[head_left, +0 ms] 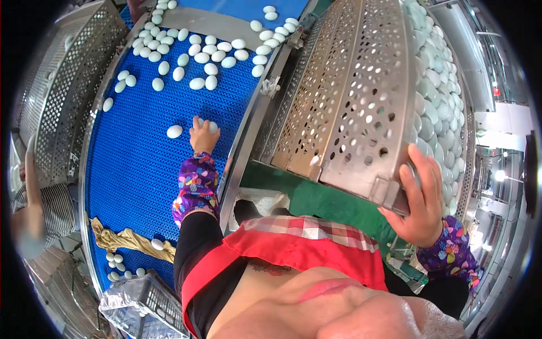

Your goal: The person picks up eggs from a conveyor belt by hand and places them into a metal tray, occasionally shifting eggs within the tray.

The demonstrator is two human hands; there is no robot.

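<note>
My left hand [204, 137] is over the blue mesh conveyor belt [141, 169], its fingers curled around white eggs [213, 127], at least one and apparently two. Just left of it a single white egg [174, 131] lies on the belt. My right hand [420, 198] grips the near corner of a perforated metal panel [367, 124], thumb on the front side and fingers over the edge. Beyond that edge many pale eggs [437, 107] are piled up.
More eggs [210, 52] lie scattered at the belt's far end. A tan cloth [127, 238] crosses the near belt, with several eggs close by and a plastic crate [149, 305] below. A metal rail [240, 150] edges the belt. Another person's arm [31, 198] shows at left.
</note>
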